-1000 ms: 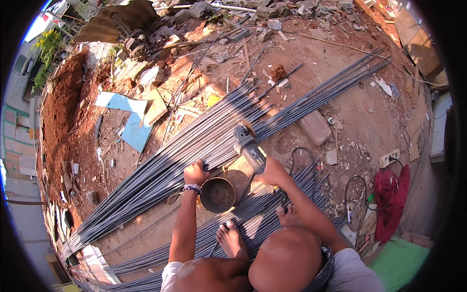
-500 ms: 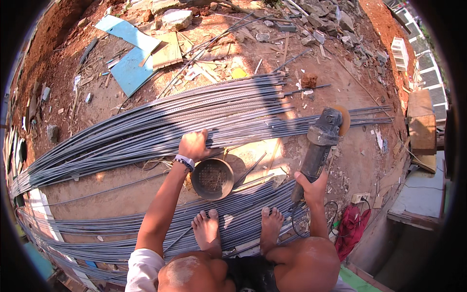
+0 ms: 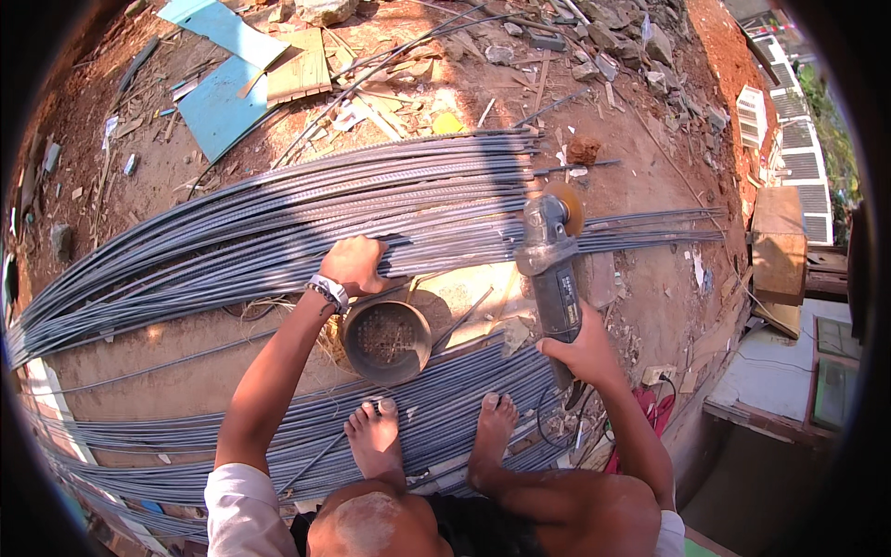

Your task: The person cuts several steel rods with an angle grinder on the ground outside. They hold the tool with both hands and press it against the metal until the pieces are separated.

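Note:
My right hand (image 3: 587,348) is wrapped round the body of a dark angle grinder (image 3: 557,297). The grinder points away from me, with its orange-brown disc (image 3: 565,208) at the far end, over or beside the thin bars that stick out on the right. Whether the disc touches a bar, I cannot tell. My left hand (image 3: 355,265), with a band and beads at its wrist, is closed on the near edge of a long bundle of grey ribbed rebar (image 3: 371,200). Just below that hand stands a round dark metal pan (image 3: 387,343).
More rebar (image 3: 232,432) lies under my bare feet (image 3: 375,436). A power cord runs from the grinder towards a white socket block (image 3: 659,373) and red cloth (image 3: 654,408). Blue boards (image 3: 223,107), broken wood and rubble (image 3: 640,46) cover the far ground. A wooden box (image 3: 778,246) stands right.
My right hand has brought the grinder leftward, closer to the ends of the main bundle. My left hand keeps its hold on the rebar. The whole view has shifted slightly.

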Available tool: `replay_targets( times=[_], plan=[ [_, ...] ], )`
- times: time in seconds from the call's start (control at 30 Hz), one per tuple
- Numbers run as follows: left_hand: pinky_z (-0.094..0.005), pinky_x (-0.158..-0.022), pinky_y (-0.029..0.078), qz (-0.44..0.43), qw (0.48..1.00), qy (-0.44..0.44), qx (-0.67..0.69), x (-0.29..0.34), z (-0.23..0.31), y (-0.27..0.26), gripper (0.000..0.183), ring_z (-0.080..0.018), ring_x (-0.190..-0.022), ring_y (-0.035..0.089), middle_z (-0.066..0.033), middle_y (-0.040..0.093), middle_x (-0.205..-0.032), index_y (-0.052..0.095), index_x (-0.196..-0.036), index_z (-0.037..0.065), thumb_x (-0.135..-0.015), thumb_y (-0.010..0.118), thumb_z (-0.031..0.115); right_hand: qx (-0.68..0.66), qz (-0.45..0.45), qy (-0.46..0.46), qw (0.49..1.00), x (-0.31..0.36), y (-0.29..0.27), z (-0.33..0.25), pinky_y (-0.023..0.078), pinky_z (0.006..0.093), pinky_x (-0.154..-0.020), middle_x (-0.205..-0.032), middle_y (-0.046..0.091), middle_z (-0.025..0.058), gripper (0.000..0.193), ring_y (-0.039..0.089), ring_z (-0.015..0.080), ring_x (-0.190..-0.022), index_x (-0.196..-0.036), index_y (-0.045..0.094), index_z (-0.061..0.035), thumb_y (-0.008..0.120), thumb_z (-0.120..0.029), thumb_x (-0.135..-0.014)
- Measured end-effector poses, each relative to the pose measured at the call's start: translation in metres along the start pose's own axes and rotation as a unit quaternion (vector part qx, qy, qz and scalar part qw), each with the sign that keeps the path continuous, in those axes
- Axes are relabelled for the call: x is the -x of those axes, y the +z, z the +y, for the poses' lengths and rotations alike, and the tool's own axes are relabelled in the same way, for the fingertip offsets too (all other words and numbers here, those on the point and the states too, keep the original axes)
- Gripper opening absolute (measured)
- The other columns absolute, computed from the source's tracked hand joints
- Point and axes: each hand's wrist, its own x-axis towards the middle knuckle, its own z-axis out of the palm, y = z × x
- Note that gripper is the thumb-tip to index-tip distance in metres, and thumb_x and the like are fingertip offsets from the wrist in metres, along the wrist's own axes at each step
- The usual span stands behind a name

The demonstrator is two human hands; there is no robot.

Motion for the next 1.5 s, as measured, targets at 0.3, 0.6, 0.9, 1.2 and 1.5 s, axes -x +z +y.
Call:
replay_targets(
  times=[0.3, 0.6, 0.9, 1.2, 1.5],
  plan=[
    [-0.0473, -0.067, 0.053, 0.103, 0.987, -0.019, -0.118, -0.001, 0.006, 0.026, 0.034, -0.0368, -0.07, 0.066, -0.0191, 0.066, -0.072, 0.067, -0.098, 0.009, -0.069, 0.071, 0.026, 0.047, 0.001, 0.024, 0.999, -0.054, 0.054, -0.003, 0.051, 0.0441, -0.081, -0.098, 0.066, 0.0244, 0.059, 0.065, 0.0391, -0.094, -0.105, 0.057, 0.0063, 0.078, -0.029, -0.062],
    [-0.0479, -0.065, 0.054, 0.164, 0.971, -0.033, -0.173, 0.002, 0.013, 0.034, 0.034, -0.0369, -0.068, 0.067, -0.0191, 0.068, -0.073, 0.065, -0.1, 0.012, -0.068, 0.069, 0.022, -0.023, -0.028, 0.043, 0.998, -0.065, 0.055, 0.002, 0.052, 0.0443, -0.077, -0.091, 0.066, 0.0268, 0.051, 0.067, 0.0388, -0.089, -0.097, 0.059, 0.0076, 0.076, -0.027, -0.063],
    [-0.0483, -0.061, 0.054, 0.161, 0.965, -0.044, -0.201, 0.003, 0.005, 0.037, 0.028, -0.0376, -0.064, 0.066, -0.0196, 0.067, -0.069, 0.065, -0.097, 0.012, -0.071, 0.067, 0.023, -0.043, -0.078, 0.057, 0.994, -0.058, 0.038, 0.004, 0.054, 0.0421, -0.081, -0.097, 0.068, 0.0248, 0.052, 0.068, 0.0369, -0.092, -0.102, 0.059, 0.0069, 0.076, -0.028, -0.067],
    [-0.0484, -0.063, 0.054, 0.177, 0.962, -0.045, -0.202, 0.001, 0.018, 0.035, 0.028, -0.0387, -0.065, 0.067, -0.0211, 0.066, -0.069, 0.066, -0.096, 0.012, -0.072, 0.07, 0.026, -0.069, -0.05, 0.036, 0.996, -0.057, 0.043, 0.018, 0.053, 0.0414, -0.071, -0.085, 0.067, 0.0245, 0.047, 0.069, 0.0354, -0.081, -0.088, 0.062, 0.006, 0.076, -0.03, -0.061],
    [-0.0487, -0.065, 0.054, 0.171, 0.964, -0.059, -0.197, 0.0, 0.016, 0.038, 0.031, -0.0386, -0.068, 0.067, -0.0205, 0.067, -0.073, 0.067, -0.1, 0.012, -0.071, 0.065, 0.021, -0.109, -0.079, 0.039, 0.99, -0.063, 0.047, 0.02, 0.053, 0.0386, -0.065, -0.074, 0.067, 0.0216, 0.039, 0.069, 0.0316, -0.07, -0.078, 0.063, 0.0057, 0.075, -0.028, -0.062]
  ],
)
